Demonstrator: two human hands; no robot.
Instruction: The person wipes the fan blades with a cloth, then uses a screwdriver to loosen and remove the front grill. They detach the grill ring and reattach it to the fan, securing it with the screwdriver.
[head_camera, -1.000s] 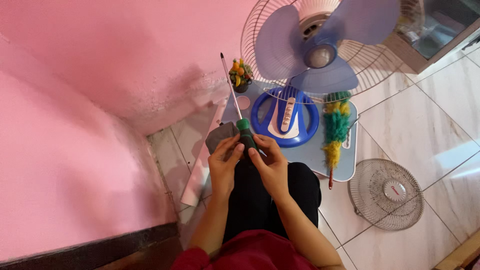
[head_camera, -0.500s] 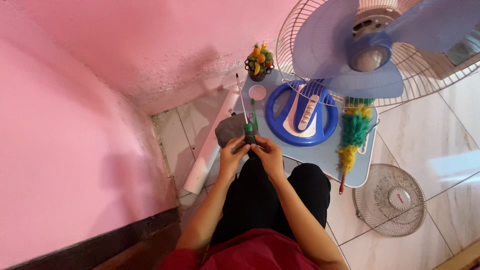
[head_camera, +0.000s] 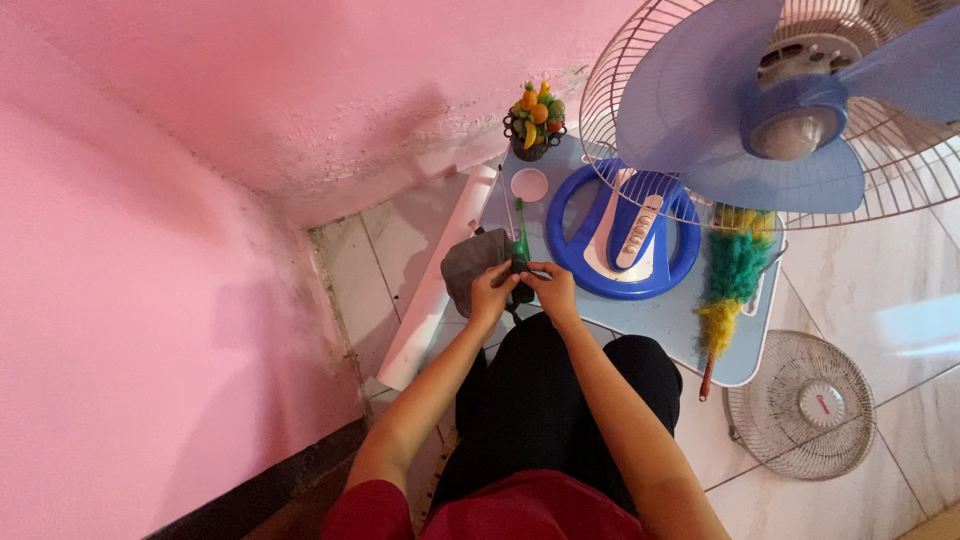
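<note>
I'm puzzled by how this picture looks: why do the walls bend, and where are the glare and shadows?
Head view: wide lens curves the pink plaster wall and stretches the blue-bladed fan; glare whitens the glossy floor tiles; soft shadows fall on the wall beside the small fruit ornament; left hand and right hand with the green-handled screwdriver look reasonably sharp.

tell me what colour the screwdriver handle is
Green with a black end, held by both hands; the head view shows the screwdriver best.
</note>
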